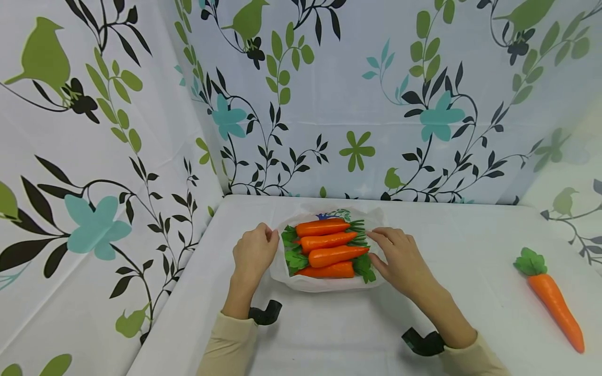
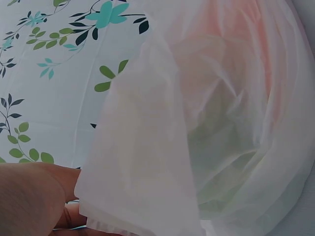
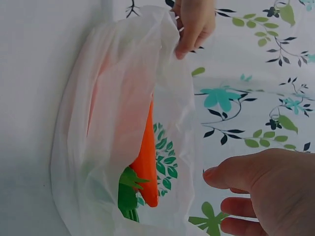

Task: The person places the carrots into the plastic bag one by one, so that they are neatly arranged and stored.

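A translucent white plastic bag point(image 1: 310, 285) lies on the table with its mouth spread. Inside it, several orange toy carrots point(image 1: 335, 256) with green leafy tops are stacked side by side. My left hand point(image 1: 254, 251) pinches the bag's left edge; the left wrist view shows the film point(image 2: 138, 157) pulled taut from the fingers. At the right rim, my right hand point(image 1: 400, 257) has its fingers relaxed. In the right wrist view its thumb point(image 3: 224, 173) and fingers are apart, with no film between them. Most of the carrots are hidden behind the bag's wall in that view.
Another toy carrot point(image 1: 555, 308) lies on the white table point(image 1: 470, 250) at the far right. Patterned curtains point(image 1: 310, 120) with birds and leaves stand behind the table and to its left. Black wrist bands point(image 1: 423, 343) are on both forearms.
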A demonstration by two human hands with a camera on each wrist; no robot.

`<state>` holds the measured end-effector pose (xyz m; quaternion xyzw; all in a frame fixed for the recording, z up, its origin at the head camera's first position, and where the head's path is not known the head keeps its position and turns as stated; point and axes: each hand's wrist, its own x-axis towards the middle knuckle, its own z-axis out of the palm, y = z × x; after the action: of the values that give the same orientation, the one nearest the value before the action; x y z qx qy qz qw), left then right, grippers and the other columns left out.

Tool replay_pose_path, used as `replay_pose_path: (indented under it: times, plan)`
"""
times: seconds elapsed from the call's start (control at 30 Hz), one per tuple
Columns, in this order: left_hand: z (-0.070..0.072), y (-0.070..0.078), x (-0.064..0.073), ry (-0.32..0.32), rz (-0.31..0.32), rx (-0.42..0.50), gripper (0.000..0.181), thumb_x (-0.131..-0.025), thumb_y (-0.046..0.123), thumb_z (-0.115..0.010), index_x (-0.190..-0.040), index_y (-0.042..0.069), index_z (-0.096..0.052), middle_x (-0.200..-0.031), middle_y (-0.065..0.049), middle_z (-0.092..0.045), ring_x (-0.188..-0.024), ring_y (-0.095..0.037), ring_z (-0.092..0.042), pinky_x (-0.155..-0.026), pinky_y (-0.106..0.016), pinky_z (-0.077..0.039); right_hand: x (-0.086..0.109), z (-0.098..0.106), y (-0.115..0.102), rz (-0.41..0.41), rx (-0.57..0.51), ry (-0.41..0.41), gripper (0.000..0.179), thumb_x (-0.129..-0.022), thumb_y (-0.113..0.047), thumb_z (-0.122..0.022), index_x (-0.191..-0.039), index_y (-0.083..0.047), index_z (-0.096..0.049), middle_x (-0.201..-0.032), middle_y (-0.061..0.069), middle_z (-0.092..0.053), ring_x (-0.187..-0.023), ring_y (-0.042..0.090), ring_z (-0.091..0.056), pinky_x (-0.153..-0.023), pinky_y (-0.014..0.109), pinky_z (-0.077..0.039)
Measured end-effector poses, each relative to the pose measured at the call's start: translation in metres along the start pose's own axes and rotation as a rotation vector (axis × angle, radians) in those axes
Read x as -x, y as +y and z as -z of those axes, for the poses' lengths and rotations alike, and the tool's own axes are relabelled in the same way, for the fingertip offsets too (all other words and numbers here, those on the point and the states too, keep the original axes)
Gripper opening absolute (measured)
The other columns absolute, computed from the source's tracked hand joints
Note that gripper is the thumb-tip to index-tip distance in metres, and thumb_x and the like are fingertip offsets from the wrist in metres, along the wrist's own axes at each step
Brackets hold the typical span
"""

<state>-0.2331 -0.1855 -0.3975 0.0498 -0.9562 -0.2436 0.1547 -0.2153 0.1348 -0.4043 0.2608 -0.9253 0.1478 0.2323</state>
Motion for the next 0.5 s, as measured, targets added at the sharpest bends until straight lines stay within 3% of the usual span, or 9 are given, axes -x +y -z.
replay_pose_path:
  times: [0.5]
  plan:
    - [0.0, 0.001, 0.001, -0.004, 0.0, -0.002, 0.027, -0.098, 0.031, -0.057, -0.087, 0.008, -0.066, -0.071, -0.006, -0.065, -0.059, -0.023, -0.058, -0.053, -0.035, -0.045, 0.012, 0.02, 0.032, -0.001, 0.017, 0.151, 0.046, -0.078, -0.007, -0.08, -0.121, 0.003, -0.065, -0.117, 0.02, -0.064, -0.105, 0.038, -0.058, -0.081, 0.055, -0.048]
